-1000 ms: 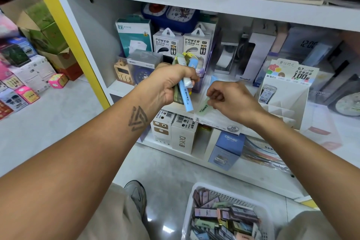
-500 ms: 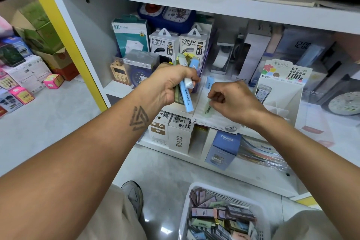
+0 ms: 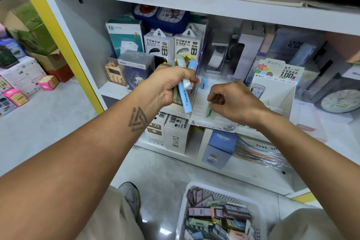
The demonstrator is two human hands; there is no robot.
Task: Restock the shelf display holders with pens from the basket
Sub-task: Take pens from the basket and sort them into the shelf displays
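Note:
My left hand [image 3: 169, 85] grips a bundle of slim pen packs [image 3: 185, 95], light blue, green and yellow, held upright in front of the shelf. My right hand [image 3: 233, 101] pinches a pale green pen pack [image 3: 208, 111] and presses it into a slot of the white slotted display holder [image 3: 200, 103] on the shelf edge. A light blue pack [image 3: 204, 83] stands in a slot further back. The white basket [image 3: 187, 200] on the floor below holds several more packs in mixed colours.
A white card display [image 3: 276, 87] labelled 0.7 HB stands right of the holder. Power bank boxes [image 3: 158, 46] and clocks fill the shelf behind. Boxes [image 3: 176, 134] sit on the lower shelf. My shoe [image 3: 129, 195] is left of the basket. Stacked cartons [image 3: 23, 76] are far left.
My right hand has pushed the green pack down and slightly right into the holder's slot. The left hand has kept its bundle almost still.

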